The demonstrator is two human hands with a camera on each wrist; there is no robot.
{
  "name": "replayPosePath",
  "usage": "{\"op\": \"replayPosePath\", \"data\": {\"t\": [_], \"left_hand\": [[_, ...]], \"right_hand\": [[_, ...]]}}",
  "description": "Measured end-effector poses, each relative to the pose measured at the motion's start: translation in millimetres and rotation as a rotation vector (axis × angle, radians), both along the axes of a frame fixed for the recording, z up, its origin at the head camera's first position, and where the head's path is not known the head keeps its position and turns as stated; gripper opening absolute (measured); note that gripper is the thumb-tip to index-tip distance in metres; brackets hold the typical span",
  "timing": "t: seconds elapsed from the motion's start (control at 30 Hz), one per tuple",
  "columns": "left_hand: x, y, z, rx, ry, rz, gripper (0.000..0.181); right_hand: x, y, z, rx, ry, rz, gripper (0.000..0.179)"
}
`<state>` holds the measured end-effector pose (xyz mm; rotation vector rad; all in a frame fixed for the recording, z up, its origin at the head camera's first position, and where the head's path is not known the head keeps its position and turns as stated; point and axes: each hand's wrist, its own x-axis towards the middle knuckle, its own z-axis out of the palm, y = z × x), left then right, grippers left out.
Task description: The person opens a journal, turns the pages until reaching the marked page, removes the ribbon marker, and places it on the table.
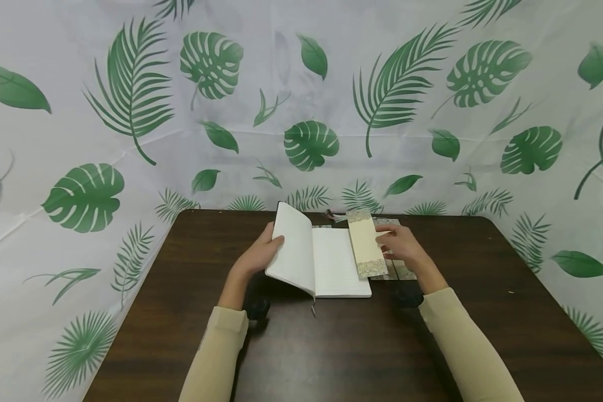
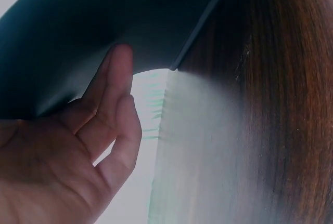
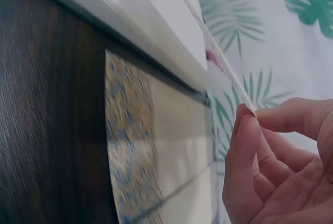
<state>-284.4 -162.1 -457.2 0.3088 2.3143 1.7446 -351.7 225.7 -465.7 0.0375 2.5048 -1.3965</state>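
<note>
An open notebook (image 1: 334,262) with lined white pages lies mid-table, its left side lifted. My left hand (image 1: 256,254) grips that raised side, thumb on the white page and fingers behind the dark cover (image 2: 151,21). Over the right-hand page, my right hand (image 1: 402,243) pinches the right edge of a long cream bookmark (image 1: 364,237) with patterned bands at both ends. In the right wrist view the bookmark (image 3: 223,63) appears nearly edge-on, between thumb and fingertips. A thin ribbon (image 1: 314,307) hangs from the notebook's lower spine.
More cream cards with a speckled band (image 3: 130,130) lie on the dark wooden table (image 1: 306,346), right of the notebook and partly beneath my right hand. A small tassel (image 1: 334,216) shows behind the notebook. A leaf-printed white curtain (image 1: 261,72) surrounds the table's back and sides.
</note>
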Motion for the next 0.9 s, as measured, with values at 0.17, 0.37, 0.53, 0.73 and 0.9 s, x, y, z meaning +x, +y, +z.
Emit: {"op": "replayPosePath", "data": {"t": [0.17,0.37,0.53,0.73,0.9], "left_hand": [[1.5,-0.6,-0.7,0.004,-0.002,0.007,0.062],[-1.1,-1.4,-3.3,-0.002,-0.005,0.008,0.063],[-1.2,-0.9,-3.1,-0.004,0.000,0.009,0.063],[-3.1,-1.0,-6.9,-0.003,0.012,0.006,0.063],[-4.7,-2.7,-7.7,-0.011,0.012,0.004,0.065]], "right_hand": [[0.0,15.6,1.1,-0.005,0.014,-0.027,0.054],[3.8,36.7,-0.3,0.015,0.020,-0.058,0.056],[6.0,57.1,-2.1,0.044,0.034,-0.081,0.053],[1.5,82.3,-8.9,0.068,0.040,-0.141,0.051],[-2.9,103.2,-16.6,0.083,0.050,-0.172,0.054]]}}
